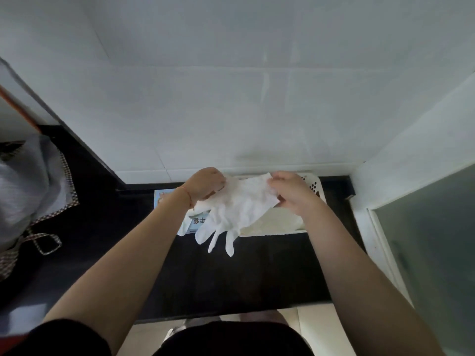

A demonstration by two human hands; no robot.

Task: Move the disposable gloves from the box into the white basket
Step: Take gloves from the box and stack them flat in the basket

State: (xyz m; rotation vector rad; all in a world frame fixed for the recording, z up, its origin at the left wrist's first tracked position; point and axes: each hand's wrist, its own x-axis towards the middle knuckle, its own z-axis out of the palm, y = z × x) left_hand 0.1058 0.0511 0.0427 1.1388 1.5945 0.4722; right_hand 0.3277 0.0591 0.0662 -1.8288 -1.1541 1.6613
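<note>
Partly hidden, seemingly open box (193, 222).

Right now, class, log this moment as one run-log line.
left hand: pinches glove cuff | right hand: pinches cuff | glove: held over box and white basket | step: not yet dropped in

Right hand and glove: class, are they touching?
Touching. The head view shows the right hand pinching the cuff edge of the glove, while the left hand grips the opposite side.
</note>
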